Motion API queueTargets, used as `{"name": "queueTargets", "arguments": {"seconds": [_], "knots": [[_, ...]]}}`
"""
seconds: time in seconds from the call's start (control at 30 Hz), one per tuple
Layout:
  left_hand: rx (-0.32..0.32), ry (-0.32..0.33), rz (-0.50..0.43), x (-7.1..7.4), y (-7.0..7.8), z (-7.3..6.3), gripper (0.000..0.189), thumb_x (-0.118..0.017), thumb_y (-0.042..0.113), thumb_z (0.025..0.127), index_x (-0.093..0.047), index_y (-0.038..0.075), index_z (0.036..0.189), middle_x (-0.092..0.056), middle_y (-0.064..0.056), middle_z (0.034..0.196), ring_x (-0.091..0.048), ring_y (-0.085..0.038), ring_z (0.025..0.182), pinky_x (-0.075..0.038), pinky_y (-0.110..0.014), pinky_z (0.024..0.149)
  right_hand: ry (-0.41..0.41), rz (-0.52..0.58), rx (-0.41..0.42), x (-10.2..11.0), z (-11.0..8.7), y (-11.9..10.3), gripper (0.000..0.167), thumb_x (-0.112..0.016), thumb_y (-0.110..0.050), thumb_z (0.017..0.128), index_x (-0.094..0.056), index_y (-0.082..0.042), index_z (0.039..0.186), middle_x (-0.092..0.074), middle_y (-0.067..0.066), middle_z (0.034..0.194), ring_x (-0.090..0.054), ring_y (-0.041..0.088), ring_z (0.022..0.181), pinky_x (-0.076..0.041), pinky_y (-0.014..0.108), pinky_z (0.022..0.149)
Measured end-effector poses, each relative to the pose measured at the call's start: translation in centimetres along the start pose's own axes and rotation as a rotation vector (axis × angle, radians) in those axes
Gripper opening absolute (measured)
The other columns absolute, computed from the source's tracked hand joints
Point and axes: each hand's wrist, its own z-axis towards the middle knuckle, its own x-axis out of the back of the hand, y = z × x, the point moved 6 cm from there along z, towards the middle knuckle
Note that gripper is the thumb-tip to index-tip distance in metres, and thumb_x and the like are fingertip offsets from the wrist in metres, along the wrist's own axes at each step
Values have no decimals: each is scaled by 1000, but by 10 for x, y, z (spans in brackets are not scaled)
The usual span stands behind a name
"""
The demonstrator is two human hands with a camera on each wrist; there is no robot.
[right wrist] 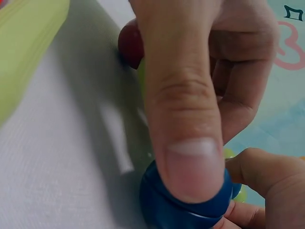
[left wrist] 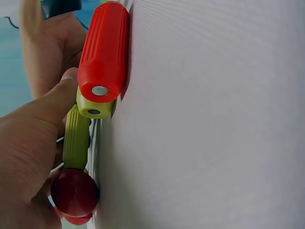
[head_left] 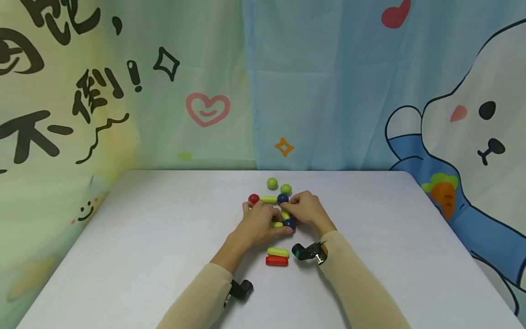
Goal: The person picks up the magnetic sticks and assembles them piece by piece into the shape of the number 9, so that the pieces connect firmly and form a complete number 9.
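Magnetic rods and balls are joined into a small frame on the table. In the head view, a red ball point(head_left: 254, 198), a yellow-green rod point(head_left: 269, 199) and a far blue ball point(head_left: 282, 198) form its back. A second yellow-green rod point(head_left: 285, 214) runs to the near blue ball point(head_left: 289, 224). My left hand point(head_left: 259, 224) grips the frame, its thumb on the near blue ball point(right wrist: 186, 210); it partly hides the near rod point(head_left: 277, 224). My right hand point(head_left: 307, 210) pinches the right-side rod between the blue balls. In the left wrist view, a red ball point(left wrist: 75, 192) ends a yellow-green rod point(left wrist: 76, 138).
Two loose green balls point(head_left: 272, 183) lie beyond the frame. Nearer the person, a loose yellow-green rod point(head_left: 278, 252) lies beside a red rod point(head_left: 277, 261). A printed curtain point(head_left: 320, 91) hangs behind the white table point(head_left: 164, 219).
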Motion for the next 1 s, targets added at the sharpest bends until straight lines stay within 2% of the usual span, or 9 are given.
{"name": "queueTargets", "arguments": {"seconds": [0.27,0.53,0.8,1.0], "knots": [[7,10,-16,0,-1,0,36,-76,63,83,-78,29,92,-64,23,81,-54,-18,108,-26,-58,98,-6,36,-31,-1,-1,-1,32,-67,-38,91,-74,-9,80,-64,2,71,-58,15,67,-44,25,59],[12,12,-8,0,-2,-1,37,-75,63,84,-78,27,93,-64,20,82,-55,-19,109,-26,-59,100,-5,59,-62,-4,-1,1,33,-67,-39,92,-74,-8,82,-65,2,73,-58,14,67,-44,24,58],[-7,-22,12,-1,-1,-4,39,-70,61,90,-77,25,106,-67,9,107,-52,-20,119,-27,-55,100,-9,29,-46,-3,-2,1,34,-65,-40,94,-72,-9,81,-63,2,72,-57,16,67,-43,26,60],[-54,-10,-57,13,-9,-9,34,-76,53,89,-77,24,107,-66,0,125,-49,-23,129,-35,-48,95,-18,28,-45,-3,-4,1,34,-66,-41,95,-72,-8,88,-65,4,77,-58,16,70,-44,27,62]]}}
